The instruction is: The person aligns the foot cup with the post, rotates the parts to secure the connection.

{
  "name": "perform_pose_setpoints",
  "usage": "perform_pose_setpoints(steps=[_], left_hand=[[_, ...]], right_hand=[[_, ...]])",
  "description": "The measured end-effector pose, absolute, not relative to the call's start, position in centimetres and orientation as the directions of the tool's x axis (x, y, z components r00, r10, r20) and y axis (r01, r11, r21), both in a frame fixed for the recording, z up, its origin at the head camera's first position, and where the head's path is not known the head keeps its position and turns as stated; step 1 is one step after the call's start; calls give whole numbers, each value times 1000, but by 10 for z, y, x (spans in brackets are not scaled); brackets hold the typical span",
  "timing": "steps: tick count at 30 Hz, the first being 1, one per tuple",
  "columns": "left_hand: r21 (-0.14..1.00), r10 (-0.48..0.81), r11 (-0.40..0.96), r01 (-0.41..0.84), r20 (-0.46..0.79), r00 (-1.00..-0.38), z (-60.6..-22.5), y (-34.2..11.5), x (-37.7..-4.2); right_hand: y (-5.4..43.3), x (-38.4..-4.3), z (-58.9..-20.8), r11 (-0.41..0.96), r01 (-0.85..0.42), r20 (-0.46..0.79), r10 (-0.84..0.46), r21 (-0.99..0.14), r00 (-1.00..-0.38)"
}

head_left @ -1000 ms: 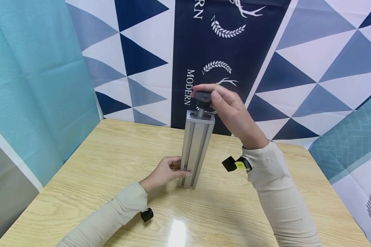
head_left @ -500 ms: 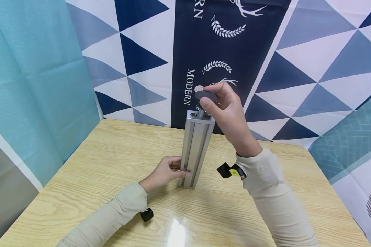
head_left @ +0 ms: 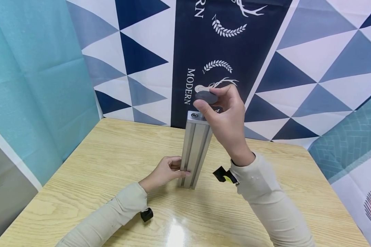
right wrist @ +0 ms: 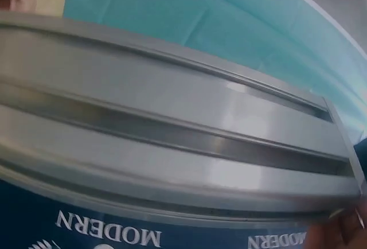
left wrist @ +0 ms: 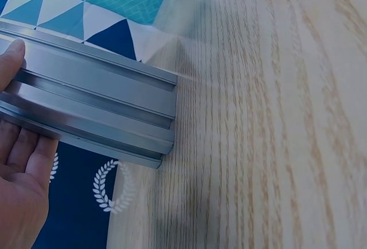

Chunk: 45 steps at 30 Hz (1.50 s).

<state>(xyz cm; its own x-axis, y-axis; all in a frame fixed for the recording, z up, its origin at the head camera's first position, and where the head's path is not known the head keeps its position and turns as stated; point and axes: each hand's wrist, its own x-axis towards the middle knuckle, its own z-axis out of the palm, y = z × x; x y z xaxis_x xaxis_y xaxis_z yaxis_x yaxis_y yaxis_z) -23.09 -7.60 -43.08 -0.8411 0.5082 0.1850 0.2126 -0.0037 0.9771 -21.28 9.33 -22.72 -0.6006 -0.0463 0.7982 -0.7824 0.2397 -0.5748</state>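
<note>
A silver aluminium profile (head_left: pixel 195 147) with lengthwise slots stands upright on the table. My left hand (head_left: pixel 165 171) grips it near its lower end, thumb in front and the other fingers behind. In the left wrist view, the profile (left wrist: pixel 97 97) has its bottom end against the wood. Above the metal end plate (head_left: pixel 194 116) is a black round levelling foot (head_left: pixel 206 97). My right hand (head_left: pixel 228 115) pinches the foot's rim between thumb and fingers, and covers most of its stem. In the right wrist view, the slotted profile (right wrist: pixel 172 128) fills the picture, and only a blurred bit of hand shows.
The wood-grain table (head_left: pixel 111 147) ends at a patterned blue and white cloth (head_left: pixel 145 44) close behind the profile. A turquoise cloth (head_left: pixel 40 79) hangs at the left. Black wrist cameras sit on both sleeves, the right one (head_left: pixel 224 174) beside the profile.
The right hand has turned about the levelling foot, its wrist going down and left. Its thumb has shifted left along the foot's near rim. The left hand and the profile stay still.
</note>
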Motion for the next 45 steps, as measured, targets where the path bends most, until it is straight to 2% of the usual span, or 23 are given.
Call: perform_pose_setpoints(steps=[4, 9, 17, 21, 25, 30, 32, 38, 45], left_hand=[[977, 510, -6, 211, 185, -840, -431, -77, -231], [980, 512, -11, 197, 175, -841, -431, -77, -231], [983, 506, -26, 180, 168, -846, -430, -76, -230], [983, 504, -14, 182, 164, -848, -430, -76, -231], [982, 507, -7, 191, 168, -846, -431, -76, -232], [980, 512, -17, 197, 178, -840, -431, -77, -232], [981, 514, -21, 195, 178, -839, -432, -77, -233], [981, 516, -27, 193, 179, -837, -433, -77, -233], [979, 518, -33, 199, 187, -835, -431, -77, -232]], right_hand=[[87, -211, -227, 358, -771, 830, 24, -527, -557], [84, -211, -227, 426, -750, 839, 45, -507, -542], [87, -214, -228, 404, -783, 857, 2, -473, -516], [92, -216, -227, 316, -818, 854, -42, -481, -518], [101, -221, -223, 181, -822, 815, -133, -540, -565], [115, -232, -215, -26, -697, 660, -347, -717, -666], [119, -237, -213, -99, -615, 589, -438, -782, -679], [126, -247, -212, -208, -508, 519, -599, -836, -609], [127, -251, -212, -269, -468, 517, -650, -842, -557]])
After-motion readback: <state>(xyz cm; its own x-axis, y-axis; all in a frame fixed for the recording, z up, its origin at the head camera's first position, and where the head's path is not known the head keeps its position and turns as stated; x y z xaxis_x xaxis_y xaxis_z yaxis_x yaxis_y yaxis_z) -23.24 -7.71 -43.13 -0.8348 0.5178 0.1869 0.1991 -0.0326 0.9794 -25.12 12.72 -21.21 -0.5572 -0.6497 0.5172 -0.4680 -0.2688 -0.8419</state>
